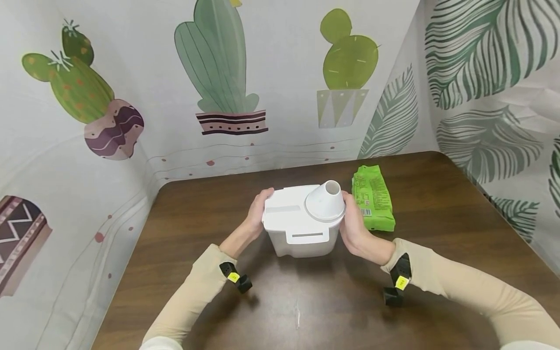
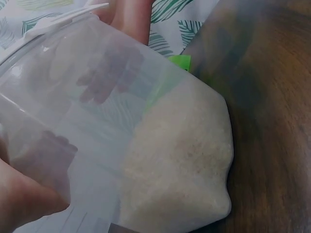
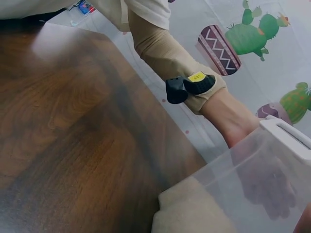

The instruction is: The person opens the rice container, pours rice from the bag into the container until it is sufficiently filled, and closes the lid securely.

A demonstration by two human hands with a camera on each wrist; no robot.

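Observation:
A translucent storage container with a white lid is held between both hands over the middle of the brown table. A white cone-shaped cup, narrow end up, sits on the lid's right side. Pale, rice-like grains fill the lower part of the container. My left hand grips its left side, the fingers dimly visible through the wall in the left wrist view. On the opposite side, my right hand grips the wall near the cup; part of it is hidden behind the container.
A bright green printed packet lies on the table just right of the container. The wooden table backs onto a white wall covering with cactus and leaf prints. Black wrist cameras stick out from both sleeves.

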